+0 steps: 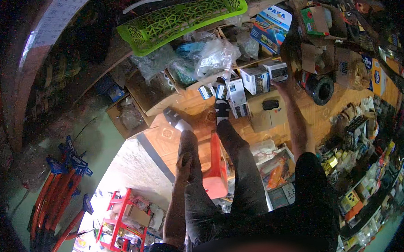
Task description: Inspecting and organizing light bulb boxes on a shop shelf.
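Note:
My right hand (284, 86) reaches forward and grips the near right edge of a small white and dark printed carton (276, 70); some of its fingers are hidden. Just left of that carton stands a similar carton (254, 80). Farther left is a tall white carton (236, 91), with small printed boxes (206, 91) beside it. Below my right hand is a brown cardboard box (266, 115) with a small black object (270, 104) on it. My left hand (183, 164) rests on my left knee, dim and without a visible object in it.
A green plastic basket (186, 24) sits at the top above clear plastic bags (215, 55). A coil of black tubing (320, 89) lies right of my forearm. A red plastic stool (215, 183) is between my legs. Orange-framed saws (58, 198) and a red rack (116, 226) are at left.

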Demonstrator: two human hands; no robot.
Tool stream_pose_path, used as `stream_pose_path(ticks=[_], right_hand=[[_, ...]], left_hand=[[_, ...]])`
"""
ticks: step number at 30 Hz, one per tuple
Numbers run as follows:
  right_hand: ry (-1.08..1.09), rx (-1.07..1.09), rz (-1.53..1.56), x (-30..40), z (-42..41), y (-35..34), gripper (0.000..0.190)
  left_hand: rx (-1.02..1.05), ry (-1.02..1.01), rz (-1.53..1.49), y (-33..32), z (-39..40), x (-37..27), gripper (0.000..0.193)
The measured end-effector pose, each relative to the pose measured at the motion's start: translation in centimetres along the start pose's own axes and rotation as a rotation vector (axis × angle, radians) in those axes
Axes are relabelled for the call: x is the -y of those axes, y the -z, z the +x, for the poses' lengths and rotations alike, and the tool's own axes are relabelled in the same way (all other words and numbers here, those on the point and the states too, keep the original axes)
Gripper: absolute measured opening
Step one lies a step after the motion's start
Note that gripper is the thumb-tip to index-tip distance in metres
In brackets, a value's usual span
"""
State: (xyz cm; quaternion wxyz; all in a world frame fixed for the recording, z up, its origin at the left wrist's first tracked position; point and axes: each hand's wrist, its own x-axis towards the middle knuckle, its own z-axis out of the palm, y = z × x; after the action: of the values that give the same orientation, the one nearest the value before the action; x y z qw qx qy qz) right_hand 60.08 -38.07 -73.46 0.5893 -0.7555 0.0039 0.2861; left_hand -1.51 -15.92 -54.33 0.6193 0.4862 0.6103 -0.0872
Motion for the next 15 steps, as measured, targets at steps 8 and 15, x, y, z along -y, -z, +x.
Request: stream_pose_path(ticks=[8, 15], right_hand=[[0.081, 0.163, -0.241, -4.3, -2.4, -2.2, 0.068], [-0.111, 0.159, 0.243, -8.6, -1.8, -2.3, 0.069]], left_hand=[[-0.008, 0.092, 0.057, -0.3, -0.9, -2.9, 0.040], [-0.029, 0.013, 0.086, 0.0, -1.2, -4.3, 0.037]])
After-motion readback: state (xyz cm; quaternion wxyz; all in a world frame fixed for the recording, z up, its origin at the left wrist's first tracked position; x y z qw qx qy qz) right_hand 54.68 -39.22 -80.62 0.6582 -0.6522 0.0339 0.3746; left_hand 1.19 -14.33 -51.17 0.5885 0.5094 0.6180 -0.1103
